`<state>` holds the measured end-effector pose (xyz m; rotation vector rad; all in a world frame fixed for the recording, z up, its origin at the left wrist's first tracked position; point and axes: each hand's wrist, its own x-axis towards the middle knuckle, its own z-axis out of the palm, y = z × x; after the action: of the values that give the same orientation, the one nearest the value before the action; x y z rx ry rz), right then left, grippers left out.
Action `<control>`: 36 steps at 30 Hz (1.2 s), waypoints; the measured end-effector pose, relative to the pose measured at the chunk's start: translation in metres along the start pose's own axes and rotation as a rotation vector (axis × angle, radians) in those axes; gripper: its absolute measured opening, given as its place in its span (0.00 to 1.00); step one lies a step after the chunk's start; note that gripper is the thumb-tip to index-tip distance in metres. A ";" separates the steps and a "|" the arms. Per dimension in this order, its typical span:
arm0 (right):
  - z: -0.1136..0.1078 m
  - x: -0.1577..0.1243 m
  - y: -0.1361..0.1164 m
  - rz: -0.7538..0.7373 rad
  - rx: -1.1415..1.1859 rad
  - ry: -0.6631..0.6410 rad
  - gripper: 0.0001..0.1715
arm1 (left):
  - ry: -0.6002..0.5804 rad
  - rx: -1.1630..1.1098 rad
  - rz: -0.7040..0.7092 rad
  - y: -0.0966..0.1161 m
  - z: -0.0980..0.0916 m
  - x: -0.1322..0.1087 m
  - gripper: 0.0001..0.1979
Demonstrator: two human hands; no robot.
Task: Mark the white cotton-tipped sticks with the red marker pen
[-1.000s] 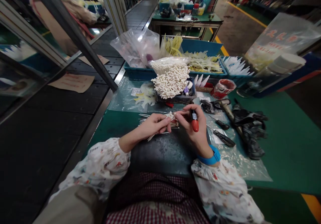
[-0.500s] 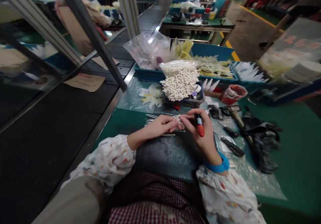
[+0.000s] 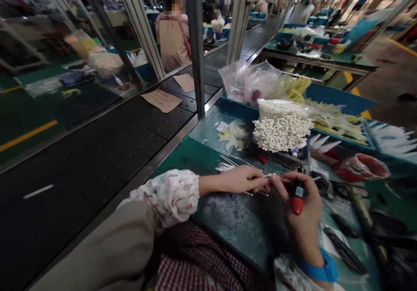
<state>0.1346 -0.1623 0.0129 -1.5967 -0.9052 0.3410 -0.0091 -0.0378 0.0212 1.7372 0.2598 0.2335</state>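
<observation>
My left hand [image 3: 243, 179] and my right hand [image 3: 301, 206] meet over the green worktable [image 3: 182, 156]. The left fingers are pinched on thin white stems [image 3: 228, 166] that fan out to the left. My right hand is closed round a small red-handled tool [image 3: 297, 194] and its fingertips pinch the same stem tip. Just behind the hands stands a bundle of white bead-tipped stems [image 3: 282, 131] in a plastic bag. A pale yellow artificial flower [image 3: 235, 135] lies on clear plastic to the left of that bundle.
A black conveyor belt [image 3: 97, 152] runs along the left, with paper sheets [image 3: 162, 100] on it. Blue trays [image 3: 339, 104] of yellow and white petals sit behind. A red tape roll [image 3: 365, 168] and dark tools [image 3: 342, 247] lie at the right. Another person [image 3: 172, 30] sits beyond the belt.
The camera has swung left and up, so the hands sit further right in view. Both hands keep the same pinch on the stems and tool.
</observation>
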 end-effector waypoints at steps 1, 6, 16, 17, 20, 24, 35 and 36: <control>0.000 0.000 0.001 0.004 0.011 0.005 0.24 | -0.004 -0.004 -0.010 0.001 0.000 0.000 0.17; 0.001 -0.002 -0.001 -0.006 0.057 0.026 0.24 | -0.028 -0.047 -0.068 0.005 -0.002 -0.001 0.22; 0.003 0.002 -0.004 0.037 0.091 -0.044 0.18 | -0.111 -0.235 -0.193 0.003 -0.001 -0.002 0.26; 0.003 0.002 -0.004 0.039 0.100 -0.052 0.17 | -0.111 -0.241 -0.198 0.003 -0.002 -0.002 0.26; 0.003 0.002 -0.005 0.031 0.118 -0.080 0.19 | -0.120 -0.221 -0.222 0.002 -0.002 -0.001 0.25; 0.003 0.002 -0.005 0.011 0.120 -0.080 0.20 | -0.110 -0.155 -0.223 0.003 -0.003 -0.001 0.26; 0.006 0.001 -0.006 0.031 0.162 -0.013 0.19 | 0.097 0.036 -0.038 0.012 -0.003 -0.001 0.22; 0.006 0.000 -0.007 0.040 0.187 -0.017 0.19 | 0.101 0.038 -0.036 0.012 -0.002 -0.001 0.22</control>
<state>0.1286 -0.1581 0.0180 -1.4422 -0.8307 0.4548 -0.0106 -0.0381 0.0329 1.7588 0.3715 0.2921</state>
